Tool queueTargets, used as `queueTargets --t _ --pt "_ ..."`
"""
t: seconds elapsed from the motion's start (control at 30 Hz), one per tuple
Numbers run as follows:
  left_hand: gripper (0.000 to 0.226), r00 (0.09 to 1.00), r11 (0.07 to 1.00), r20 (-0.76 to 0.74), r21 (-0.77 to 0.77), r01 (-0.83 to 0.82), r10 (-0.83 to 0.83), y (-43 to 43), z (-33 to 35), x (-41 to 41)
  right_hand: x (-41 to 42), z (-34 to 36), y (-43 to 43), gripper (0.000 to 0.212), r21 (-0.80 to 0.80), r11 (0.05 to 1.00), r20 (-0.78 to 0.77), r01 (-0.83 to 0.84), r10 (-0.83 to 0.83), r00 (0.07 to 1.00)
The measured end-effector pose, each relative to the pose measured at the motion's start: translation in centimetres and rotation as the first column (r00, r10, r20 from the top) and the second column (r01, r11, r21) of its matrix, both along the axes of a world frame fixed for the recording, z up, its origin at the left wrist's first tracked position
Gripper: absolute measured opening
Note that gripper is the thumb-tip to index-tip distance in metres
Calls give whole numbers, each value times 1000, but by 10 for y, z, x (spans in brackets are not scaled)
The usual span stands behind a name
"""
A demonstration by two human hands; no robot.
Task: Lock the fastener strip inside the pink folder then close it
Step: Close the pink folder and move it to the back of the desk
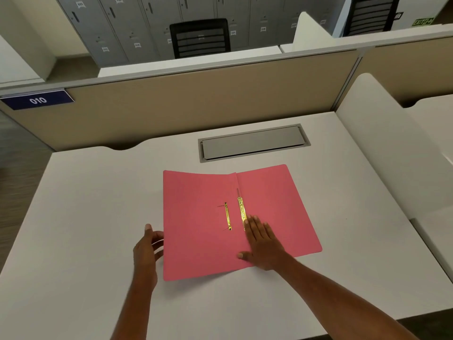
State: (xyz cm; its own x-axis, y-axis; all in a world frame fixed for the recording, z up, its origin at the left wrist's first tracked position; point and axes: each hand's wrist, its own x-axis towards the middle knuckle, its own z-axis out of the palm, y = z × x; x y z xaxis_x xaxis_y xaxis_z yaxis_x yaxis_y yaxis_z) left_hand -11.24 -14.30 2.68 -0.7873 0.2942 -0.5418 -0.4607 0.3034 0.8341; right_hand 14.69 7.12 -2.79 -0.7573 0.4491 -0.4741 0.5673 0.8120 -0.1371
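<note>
just right hand (pixel 261 244) atop open pink folder (pixel 198 217)

Pink folder (pixel 201 224): matt card, smooth, lying open.
Fastener strip (pixel 241 210): shiny gold-coloured metal.
Loose bar (pixel 228 216): same glossy gold metal.
Counter (pixel 98 192): smooth white laminate, matt.
Cable hatch (pixel 252 142): grey, brushed-looking metal.

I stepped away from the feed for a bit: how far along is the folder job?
Nothing looks finished. The pink folder lies open on the desk, and the loose gold strip sits apart from the fastener. The right hand lies flat by the fastener; the left hand is at the folder's left edge. Locking and closing remain.
</note>
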Motion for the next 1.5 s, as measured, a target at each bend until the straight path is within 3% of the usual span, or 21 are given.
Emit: queueTargets --t 0.1,0.2,0.33,0.47,0.6,0.77,0.87,0.93,1.0,1.13,1.27,1.37,1.43,1.5 --pt "67 991 981 88 173 85 -102 1 17 7 3 2 1 109 -7 1000 -30 -16 16 999" --pt "68 971 941 202 335 52 -126 12 28 29 4 7 5 107 -97 995 -77 12 -19 997" --pt "63 952 891 245 451 56 -183 34 37 65 4 20 5 98 -332 922 -192 198 -271 943" --pt "63 942 869 149 451 205 -299 59 43 102 6 53 -1 77 -667 682 -252 301 -586 770" --pt "57 862 802 -40 347 486 -506 81 40 137 11 99 1 62 -830 482 -206 280 -732 650" --pt "53 726 706 -128 172 687 -676 106 25 173 25 124 16 82 -980 116 -20 162 -866 499" --pt "62 645 646 -209 75 760 -735 117 7 189 41 130 30 75 -991 -3 60 135 -905 422" --pt "74 567 588 -253 -9 809 -784 124 -8 195 54 128 41 67 -988 0 63 157 -914 401" --pt "81 438 502 -296 -193 843 -849 130 -24 199 66 126 53 54 -984 21 51 180 -922 383" --pt "91 116 235 -235 -575 784 -965 136 -49 203 86 113 75 37 -894 223 -92 388 -940 329" --pt "91 -32 79 -131 -754 652 -991 138 -59 208 99 85 92 48 -644 384 -192 662 -918 347" --pt "89 -22 86 -125 -790 607 -992 140 -61 214 101 68 91 55 -357 606 -249 711 -795 553" --pt "89 -13 97 -128 -804 587 -992 140 -61 217 101 57 85 62 -143 787 -208 600 -616 760" --pt "89 -12 101 -130 -817 567 -991 139 -63 220 100 43 78 78 -45 915 -130 400 -402 906"
